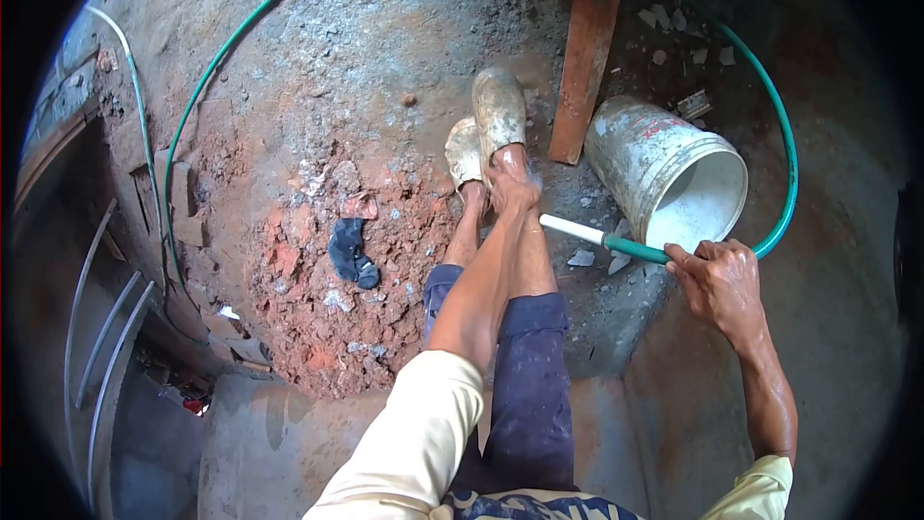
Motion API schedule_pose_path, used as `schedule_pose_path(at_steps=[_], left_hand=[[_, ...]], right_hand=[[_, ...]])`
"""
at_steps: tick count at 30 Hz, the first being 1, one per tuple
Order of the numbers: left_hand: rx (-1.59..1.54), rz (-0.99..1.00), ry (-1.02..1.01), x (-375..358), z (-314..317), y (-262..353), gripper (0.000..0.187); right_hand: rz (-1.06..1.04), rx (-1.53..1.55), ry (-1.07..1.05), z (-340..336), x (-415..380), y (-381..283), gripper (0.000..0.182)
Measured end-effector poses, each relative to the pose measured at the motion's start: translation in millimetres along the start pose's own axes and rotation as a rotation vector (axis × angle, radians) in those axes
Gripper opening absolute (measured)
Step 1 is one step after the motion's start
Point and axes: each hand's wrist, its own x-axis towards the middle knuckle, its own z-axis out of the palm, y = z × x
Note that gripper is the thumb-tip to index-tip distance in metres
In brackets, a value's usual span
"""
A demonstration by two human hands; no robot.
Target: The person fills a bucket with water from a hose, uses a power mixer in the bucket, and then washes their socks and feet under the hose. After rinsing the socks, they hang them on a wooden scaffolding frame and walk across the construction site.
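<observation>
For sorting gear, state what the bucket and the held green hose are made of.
Bucket: probably plastic, off-white, caked with grime; its thick rim looks molded. Green hose: smooth, slightly glossy rubber or plastic, judging by its even curve; which, I can't tell.

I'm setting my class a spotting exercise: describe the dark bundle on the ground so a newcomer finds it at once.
Find the broad patch of broken reddish earth left of the person's legs. Near its middle lies a small, curved, crumpled dark bundle, perhaps a sock. It looks dark and soft; the clods around it are rough and red or pale.
</observation>
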Motion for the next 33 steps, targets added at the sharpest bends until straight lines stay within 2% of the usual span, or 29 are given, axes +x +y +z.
schedule_pose_path(at_steps=[1,3,4,6,7,9,10,12,13,14,16,17,18,20,21,22,24,25,26,28,30,32,33], left_hand=[[0.012,-0.009,-0.003,4,-1,-10,0.075],[0.130,0.599,0.144,23,1,-22,0.092],[0.569,0.578,-0.039,37,7,-23,0.101],[-0.021,0.789,0.102,54,37,-74,0.095],[-0.014,0.793,0.098,38,26,-72,0.095],[0.189,0.527,-0.206,-3,4,-77,0.090],[0.189,0.533,-0.202,-7,1,-79,0.090],[0.357,0.376,-0.444,-10,0,-78,0.089],[0.486,0.461,-0.371,-8,4,-77,0.089],[0.480,0.462,-0.366,1,7,-76,0.089],[0.754,0.671,-0.350,27,21,-77,0.087],[0.735,0.843,-0.170,57,51,-101,0.085],[0.732,0.840,-0.169,61,52,-96,0.085],[0.978,0.920,-0.142,66,46,-76,0.084],[1.009,1.070,-0.045,78,48,-82,0.083],[1.005,1.074,-0.036,93,47,-82,0.083],[0.811,1.315,-0.127,121,49,-83,0.080],[0.920,1.393,-0.145,133,44,-75,0.073],[0.924,1.389,-0.154,153,39,-66,0.073],[1.014,1.705,-0.196,196,30,-53,0.072],[1.041,1.717,-0.252,205,28,-48,0.070],[0.890,1.616,-0.259,204,33,-50,0.068],[1.103,1.579,-0.098,187,29,-39,0.070]], right_hand=[[0.002,0.012,-0.009,3,-1,-4,0.018],[0.009,0.004,0.025,5,3,-4,0.018],[0.016,-0.011,0.029,3,7,-1,0.018],[0.025,0.002,0.020,5,1,-6,0.019],[0.033,-0.008,0.015,8,1,-8,0.020],[0.042,-0.020,0.031,15,3,-12,0.020],[0.047,-0.039,0.046,19,5,-14,0.021],[0.048,-0.035,0.047,27,9,-15,0.021],[0.063,-0.046,0.043,32,12,-15,0.021],[0.080,-0.055,0.034,37,14,-15,0.022],[0.063,-0.073,0.051,48,18,-8,0.021],[0.072,-0.085,0.049,53,20,-5,0.021],[0.081,-0.097,0.045,58,21,-1,0.020],[0.080,-0.089,0.049,68,25,6,0.021],[0.089,-0.086,0.054,73,26,11,0.021],[0.098,-0.086,0.065,76,30,15,0.022],[0.078,-0.084,0.089,83,39,23,0.025],[0.085,-0.075,0.077,87,41,25,0.025],[0.095,-0.067,0.066,91,44,27,0.026],[0.098,-0.047,0.068,97,49,32,0.026],[0.124,-0.031,0.052,101,50,37,0.026],[0.126,-0.028,0.076,103,54,43,0.025],[0.130,-0.041,0.101,104,57,47,0.025]])
